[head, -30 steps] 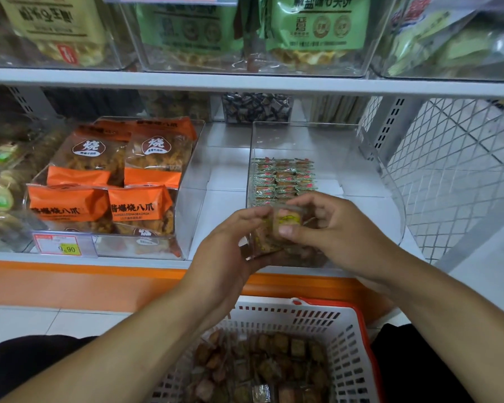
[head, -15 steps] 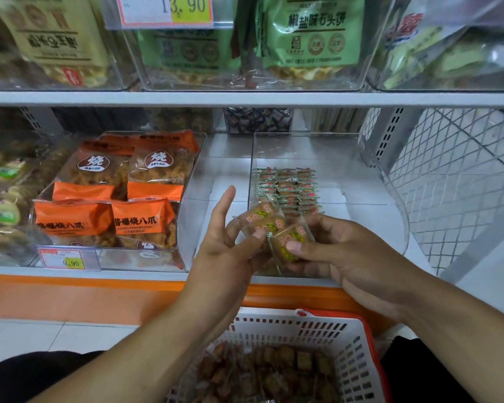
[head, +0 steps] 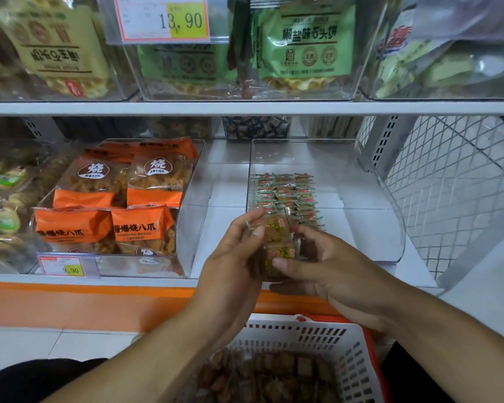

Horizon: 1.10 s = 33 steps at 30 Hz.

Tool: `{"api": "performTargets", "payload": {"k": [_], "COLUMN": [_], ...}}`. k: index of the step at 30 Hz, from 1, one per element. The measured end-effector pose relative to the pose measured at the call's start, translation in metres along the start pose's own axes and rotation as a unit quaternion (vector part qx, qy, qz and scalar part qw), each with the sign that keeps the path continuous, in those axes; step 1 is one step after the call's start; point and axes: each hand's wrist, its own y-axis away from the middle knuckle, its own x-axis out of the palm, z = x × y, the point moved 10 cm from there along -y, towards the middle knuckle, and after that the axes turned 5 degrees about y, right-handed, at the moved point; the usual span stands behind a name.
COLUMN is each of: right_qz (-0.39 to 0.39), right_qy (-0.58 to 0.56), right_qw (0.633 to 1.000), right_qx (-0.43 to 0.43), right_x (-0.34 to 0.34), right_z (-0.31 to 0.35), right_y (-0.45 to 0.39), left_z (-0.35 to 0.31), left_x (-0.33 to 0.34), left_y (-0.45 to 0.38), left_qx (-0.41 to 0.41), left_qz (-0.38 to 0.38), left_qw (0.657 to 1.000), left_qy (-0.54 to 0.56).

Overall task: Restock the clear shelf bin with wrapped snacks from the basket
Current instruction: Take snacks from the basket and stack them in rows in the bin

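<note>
A small stack of wrapped snacks [head: 275, 243], brown squares in clear wrappers with yellow and red print, is held between both hands in front of the clear shelf bin [head: 370, 228]. My left hand [head: 230, 263] grips the stack from the left, fingers curled over its top. My right hand [head: 326, 266] holds it from the right, with the thumb pressed on the lowest packet. Inside the bin, rows of the same snacks [head: 285, 196] lie stacked along its left side. The white basket [head: 326, 338] with a red rim sits below, holding several more brown snacks [head: 274, 376].
Left of the bin, another clear bin holds orange snack bags [head: 117, 205] and carries a price tag [head: 66, 266]. The upper shelf [head: 245, 107] carries bins of green and beige bags. A white wire mesh panel [head: 454, 199] closes the shelf on the right.
My left hand's fingers, spread half a second ago, have closed over the snacks. Both hands now squeeze the packets into one stack, slightly higher and closer to the bin's front.
</note>
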Motion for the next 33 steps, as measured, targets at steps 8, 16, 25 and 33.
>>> {"api": "performTargets", "payload": {"k": [8, 16, 25, 33], "right_qz": [-0.08, -0.268, -0.258, -0.339], "right_qy": [0.009, 0.494, 0.744, 0.519], "right_qw": [0.995, 0.818, 0.613, 0.784], "right_qx": [-0.051, -0.123, 0.056, 0.03], "right_x": [-0.024, -0.098, -0.189, -0.215], "right_z": [0.025, 0.096, 0.05, 0.033], "right_y": [-0.012, -0.038, -0.142, -0.168], "left_z": [0.006, 0.011, 0.062, 0.072], "left_x": [0.009, 0.02, 0.026, 0.018], "left_y": [-0.032, -0.073, -0.098, -0.103], "left_qx": [0.003, 0.018, 0.066, 0.049], "left_qz": [-0.06, -0.06, 0.104, 0.103], "left_qw": [0.996, 0.937, 0.593, 0.612], "left_qy": [-0.061, -0.344, -0.796, -0.782]}}
